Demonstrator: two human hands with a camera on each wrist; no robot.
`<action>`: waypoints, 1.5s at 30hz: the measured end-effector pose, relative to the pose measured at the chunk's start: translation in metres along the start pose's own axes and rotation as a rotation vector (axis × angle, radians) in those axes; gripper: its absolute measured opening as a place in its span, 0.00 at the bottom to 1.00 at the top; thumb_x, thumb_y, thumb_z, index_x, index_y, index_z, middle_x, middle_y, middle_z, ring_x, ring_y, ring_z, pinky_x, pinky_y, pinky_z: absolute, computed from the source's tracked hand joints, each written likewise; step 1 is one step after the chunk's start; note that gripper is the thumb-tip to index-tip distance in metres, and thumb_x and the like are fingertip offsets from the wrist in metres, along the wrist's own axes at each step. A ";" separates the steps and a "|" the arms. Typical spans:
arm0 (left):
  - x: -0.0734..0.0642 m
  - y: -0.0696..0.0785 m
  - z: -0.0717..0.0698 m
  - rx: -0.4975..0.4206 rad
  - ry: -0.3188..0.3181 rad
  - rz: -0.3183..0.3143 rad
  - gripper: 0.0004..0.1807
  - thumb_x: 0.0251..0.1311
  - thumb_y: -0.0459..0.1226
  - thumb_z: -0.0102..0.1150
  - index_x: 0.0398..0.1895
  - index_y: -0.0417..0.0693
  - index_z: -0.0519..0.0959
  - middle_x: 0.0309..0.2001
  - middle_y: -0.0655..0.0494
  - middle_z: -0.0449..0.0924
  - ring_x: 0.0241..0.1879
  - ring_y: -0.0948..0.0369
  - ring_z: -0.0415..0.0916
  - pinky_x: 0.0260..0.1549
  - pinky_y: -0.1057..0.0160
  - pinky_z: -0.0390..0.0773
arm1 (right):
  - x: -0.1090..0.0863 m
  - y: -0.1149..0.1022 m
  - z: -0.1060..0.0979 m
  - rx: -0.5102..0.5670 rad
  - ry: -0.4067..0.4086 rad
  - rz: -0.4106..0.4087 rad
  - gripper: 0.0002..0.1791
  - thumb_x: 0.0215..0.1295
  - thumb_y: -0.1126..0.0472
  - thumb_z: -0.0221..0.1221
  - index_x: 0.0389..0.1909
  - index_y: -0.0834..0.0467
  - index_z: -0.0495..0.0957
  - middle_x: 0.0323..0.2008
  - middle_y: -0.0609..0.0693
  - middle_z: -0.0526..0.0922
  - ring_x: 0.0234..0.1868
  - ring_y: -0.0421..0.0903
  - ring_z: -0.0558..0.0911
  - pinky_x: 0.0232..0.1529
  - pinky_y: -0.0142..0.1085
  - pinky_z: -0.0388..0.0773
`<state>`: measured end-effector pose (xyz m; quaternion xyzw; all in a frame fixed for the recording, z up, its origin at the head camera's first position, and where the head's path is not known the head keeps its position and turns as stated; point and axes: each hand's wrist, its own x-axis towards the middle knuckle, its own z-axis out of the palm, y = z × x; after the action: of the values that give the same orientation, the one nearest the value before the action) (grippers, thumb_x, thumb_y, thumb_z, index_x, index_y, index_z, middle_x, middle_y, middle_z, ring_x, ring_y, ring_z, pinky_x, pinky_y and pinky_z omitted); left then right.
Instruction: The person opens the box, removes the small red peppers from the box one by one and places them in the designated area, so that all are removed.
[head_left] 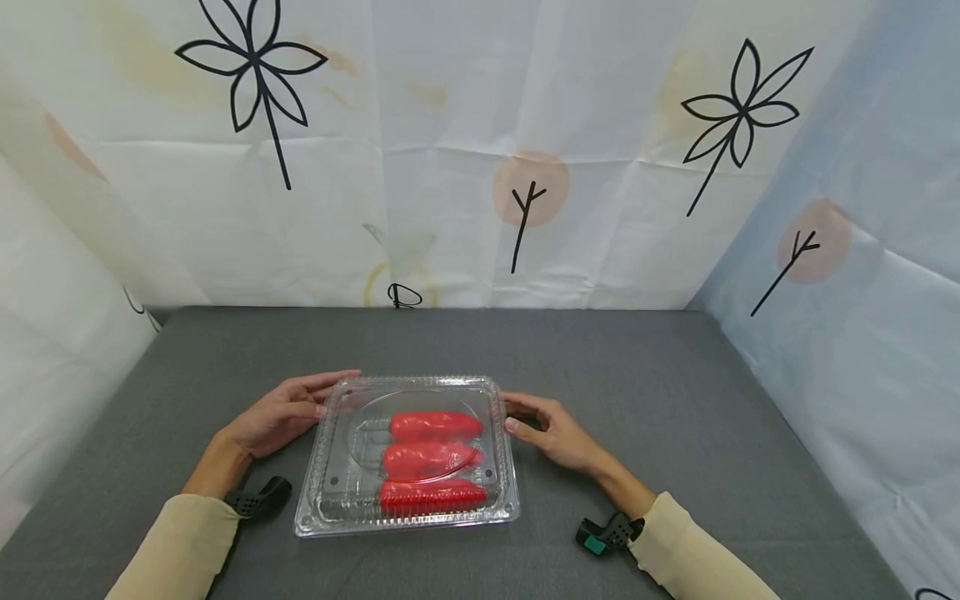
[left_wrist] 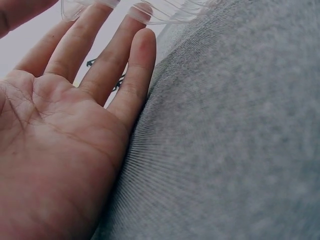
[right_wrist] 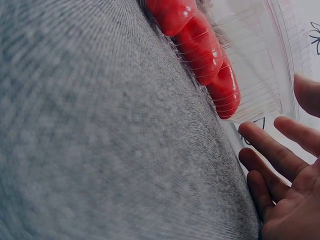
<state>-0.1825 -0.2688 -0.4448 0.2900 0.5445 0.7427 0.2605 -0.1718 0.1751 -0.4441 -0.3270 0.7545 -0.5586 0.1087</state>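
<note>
Your head view is bright and evenly lit, with glints along the clear container (head_left: 341,454). Both your wrist views look dimmer and cooler; the grey cloth (left_wrist: 235,130) blurs up close, and white highlights dot the red pieces (right_wrist: 200,50).

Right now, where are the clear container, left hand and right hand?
Clear container (head_left: 354,468): head view, left part of its top.
Left hand (left_wrist: 70,130): left wrist view, palm.
Right hand (head_left: 559,435): head view, back of hand.

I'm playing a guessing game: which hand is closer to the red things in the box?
The right hand. It's by the clear box, on its right side, close to the red things; the left hand is at the left side, farther away.
</note>
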 end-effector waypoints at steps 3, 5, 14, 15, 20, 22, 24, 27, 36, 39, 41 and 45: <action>0.000 -0.001 0.001 0.023 0.022 -0.014 0.32 0.71 0.18 0.38 0.78 0.35 0.56 0.71 0.56 0.71 0.69 0.61 0.69 0.63 0.61 0.73 | 0.000 0.001 0.000 0.007 -0.010 0.004 0.25 0.77 0.63 0.55 0.71 0.65 0.69 0.66 0.58 0.76 0.67 0.47 0.74 0.66 0.37 0.69; 0.000 -0.001 0.001 0.038 0.025 -0.015 0.31 0.72 0.19 0.39 0.78 0.34 0.56 0.70 0.55 0.71 0.69 0.61 0.69 0.62 0.61 0.73 | 0.000 0.001 0.000 0.010 -0.014 0.009 0.25 0.77 0.63 0.54 0.71 0.65 0.68 0.67 0.59 0.75 0.68 0.47 0.73 0.67 0.36 0.68; 0.002 -0.002 0.005 0.094 0.050 0.001 0.30 0.72 0.21 0.46 0.76 0.34 0.59 0.68 0.52 0.75 0.67 0.59 0.71 0.59 0.60 0.76 | 0.000 0.000 0.001 0.013 -0.027 0.012 0.28 0.74 0.65 0.56 0.72 0.67 0.66 0.64 0.61 0.77 0.64 0.49 0.76 0.66 0.40 0.70; 0.002 -0.002 0.005 0.100 0.057 0.001 0.30 0.72 0.22 0.46 0.76 0.34 0.59 0.68 0.51 0.75 0.67 0.59 0.71 0.58 0.60 0.77 | 0.000 0.000 0.001 0.014 -0.022 0.009 0.28 0.74 0.65 0.56 0.72 0.67 0.65 0.64 0.61 0.77 0.64 0.50 0.76 0.65 0.40 0.71; 0.002 -0.006 0.003 0.137 0.118 0.003 0.29 0.73 0.22 0.45 0.76 0.36 0.59 0.67 0.52 0.76 0.66 0.59 0.72 0.55 0.59 0.79 | 0.001 0.000 0.005 0.023 0.055 -0.001 0.27 0.74 0.67 0.56 0.71 0.67 0.67 0.60 0.63 0.79 0.61 0.51 0.79 0.60 0.36 0.76; 0.002 -0.007 0.002 0.156 0.151 0.013 0.29 0.73 0.22 0.44 0.76 0.37 0.60 0.66 0.54 0.76 0.65 0.60 0.74 0.54 0.59 0.81 | 0.002 -0.001 0.007 0.013 0.101 -0.020 0.25 0.73 0.68 0.57 0.69 0.67 0.69 0.59 0.63 0.81 0.59 0.52 0.80 0.58 0.37 0.77; 0.002 -0.007 0.001 0.160 0.179 0.022 0.28 0.73 0.22 0.44 0.76 0.38 0.62 0.66 0.55 0.77 0.64 0.60 0.75 0.53 0.59 0.81 | 0.002 -0.004 0.009 -0.005 0.138 -0.045 0.24 0.72 0.69 0.58 0.67 0.66 0.72 0.58 0.61 0.81 0.58 0.54 0.81 0.56 0.39 0.79; 0.003 -0.008 0.000 0.160 0.216 0.042 0.28 0.73 0.21 0.45 0.75 0.38 0.63 0.65 0.56 0.77 0.63 0.61 0.76 0.53 0.61 0.81 | 0.001 -0.008 0.011 -0.050 0.167 -0.079 0.22 0.71 0.68 0.59 0.65 0.65 0.75 0.57 0.58 0.81 0.58 0.55 0.80 0.56 0.43 0.79; 0.003 -0.007 0.001 0.103 0.312 0.078 0.27 0.73 0.21 0.46 0.72 0.41 0.67 0.62 0.58 0.80 0.58 0.63 0.79 0.51 0.61 0.82 | -0.001 -0.021 0.017 -0.087 0.112 -0.088 0.32 0.69 0.59 0.64 0.70 0.66 0.68 0.62 0.58 0.75 0.60 0.55 0.77 0.56 0.51 0.79; 0.003 -0.007 0.001 0.114 0.341 0.084 0.27 0.73 0.22 0.46 0.73 0.41 0.66 0.62 0.59 0.79 0.58 0.64 0.79 0.50 0.61 0.82 | -0.003 -0.027 0.023 -0.131 0.079 -0.018 0.47 0.60 0.51 0.71 0.75 0.62 0.61 0.66 0.54 0.71 0.63 0.53 0.74 0.59 0.52 0.76; 0.004 -0.008 0.001 0.136 0.355 0.083 0.27 0.73 0.22 0.46 0.73 0.40 0.65 0.62 0.60 0.79 0.58 0.65 0.79 0.50 0.63 0.82 | -0.004 -0.031 0.029 -0.162 0.064 0.052 0.57 0.53 0.48 0.75 0.79 0.59 0.55 0.70 0.52 0.66 0.64 0.52 0.72 0.61 0.53 0.75; 0.005 -0.008 0.001 0.181 0.341 0.075 0.27 0.74 0.23 0.47 0.75 0.36 0.62 0.63 0.60 0.79 0.60 0.65 0.77 0.52 0.65 0.80 | -0.005 -0.038 0.043 -0.199 0.103 0.165 0.67 0.48 0.46 0.78 0.82 0.57 0.45 0.76 0.52 0.57 0.69 0.52 0.68 0.66 0.56 0.67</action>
<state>-0.1848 -0.2623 -0.4519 0.2021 0.6343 0.7381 0.1093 -0.1309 0.1390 -0.4261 -0.2437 0.8350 -0.4864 0.0823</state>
